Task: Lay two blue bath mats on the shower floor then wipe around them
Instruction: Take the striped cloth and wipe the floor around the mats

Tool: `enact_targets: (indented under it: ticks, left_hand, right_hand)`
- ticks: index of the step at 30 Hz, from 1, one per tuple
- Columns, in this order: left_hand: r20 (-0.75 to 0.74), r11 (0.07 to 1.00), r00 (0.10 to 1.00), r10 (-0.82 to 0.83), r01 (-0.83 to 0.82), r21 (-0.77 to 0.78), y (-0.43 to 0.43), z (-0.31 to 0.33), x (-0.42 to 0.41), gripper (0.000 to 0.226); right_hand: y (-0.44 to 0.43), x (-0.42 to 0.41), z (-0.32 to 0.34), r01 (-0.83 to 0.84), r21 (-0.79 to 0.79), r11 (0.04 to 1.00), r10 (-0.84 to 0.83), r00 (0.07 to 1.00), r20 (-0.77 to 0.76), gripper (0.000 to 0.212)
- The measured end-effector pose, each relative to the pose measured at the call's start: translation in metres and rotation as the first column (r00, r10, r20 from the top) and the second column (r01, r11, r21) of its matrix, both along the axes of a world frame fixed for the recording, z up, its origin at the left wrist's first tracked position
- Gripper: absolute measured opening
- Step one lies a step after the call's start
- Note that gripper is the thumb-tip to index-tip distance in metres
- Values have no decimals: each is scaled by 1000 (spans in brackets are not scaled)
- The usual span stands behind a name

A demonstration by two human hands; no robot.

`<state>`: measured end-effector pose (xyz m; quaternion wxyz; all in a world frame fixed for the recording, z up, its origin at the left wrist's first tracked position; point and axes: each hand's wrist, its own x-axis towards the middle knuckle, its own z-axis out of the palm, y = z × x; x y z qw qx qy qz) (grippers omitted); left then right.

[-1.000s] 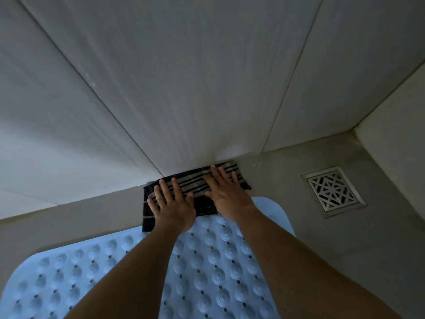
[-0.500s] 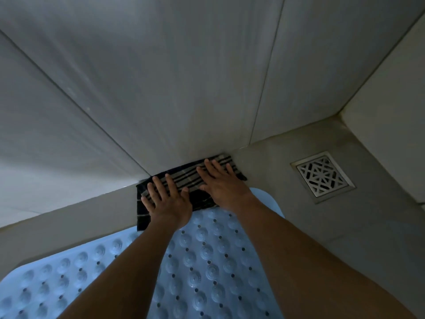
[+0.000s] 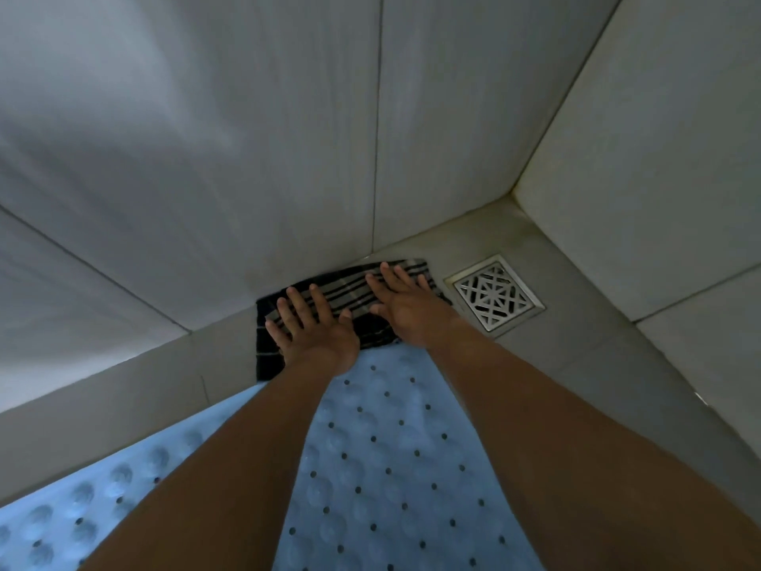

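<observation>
A blue mat (image 3: 391, 467) is lying nearest on the shower floor (image 3: 576, 364), under both forearms. Just beyond its far end, the left hand (image 3: 317, 335) and right hand (image 3: 407, 307), side by side but not touching, are pressing flat, fingers spread, on a dark striped cloth (image 3: 350, 290) lying against the wall (image 3: 247, 158). A drain (image 3: 496, 296) is sitting just right of the cloth.
</observation>
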<state>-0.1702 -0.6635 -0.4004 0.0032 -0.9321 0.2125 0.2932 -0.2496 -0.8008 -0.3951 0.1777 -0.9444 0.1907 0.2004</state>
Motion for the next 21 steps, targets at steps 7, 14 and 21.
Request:
enact_targets:
  ticks: [7, 14, 21]
  left_hand:
    - [1, 988, 988, -154, 153, 12, -28, 1, -7, 68]
    - [54, 895, 896, -440, 443, -51, -47, -2, -4, 69]
    - [129, 703, 704, -698, 708, -64, -62, -5, -4, 68]
  right_hand:
    - [-12, -20, 2, 118, -61, 991, -119, 993, -9, 61]
    - [4, -58, -2, 360, -75, 930, -358, 933, 35, 59]
    - [18, -98, -8, 454, -155, 878, -452, 891, 51, 61]
